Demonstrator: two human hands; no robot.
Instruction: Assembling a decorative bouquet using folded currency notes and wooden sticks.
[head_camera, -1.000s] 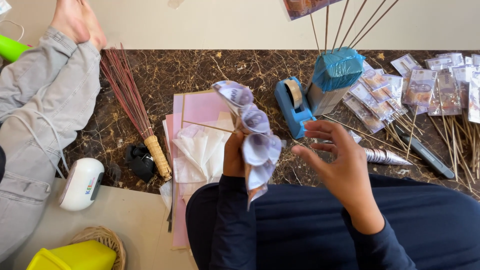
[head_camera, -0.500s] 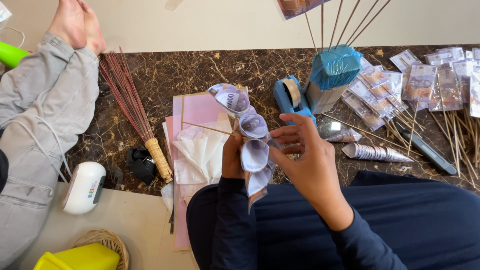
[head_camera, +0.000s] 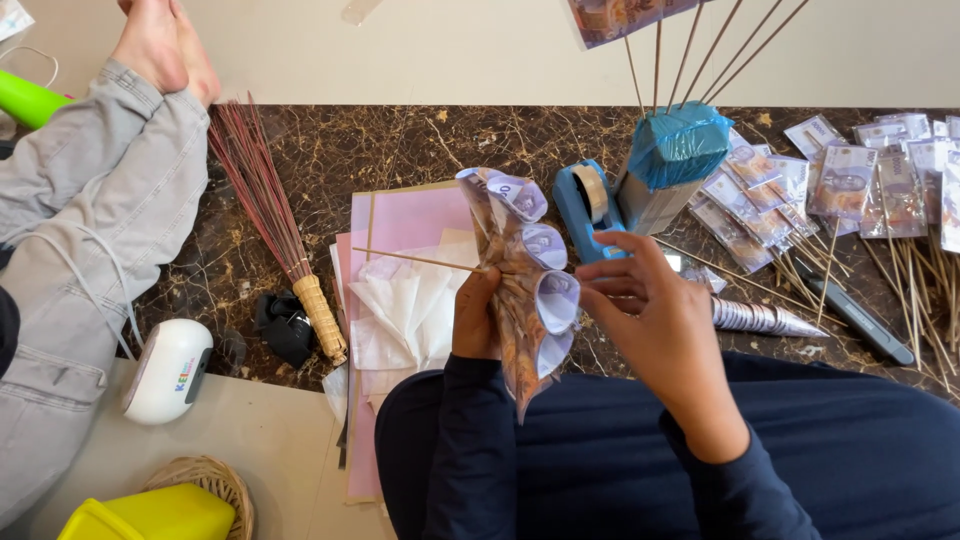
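The left hand (head_camera: 475, 318) is pinching the bundle of rolled banknote cones (head_camera: 525, 290) standing upright; the right hand (head_camera: 655, 320), fingers half curled, is touching its right side.

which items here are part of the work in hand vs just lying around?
In hand: cone bundle, held by left hand, right hand at it; stick; tape dispenser; rolled cone; notes on sticks.

Lying about: broom; white device; yellow box; black clip.
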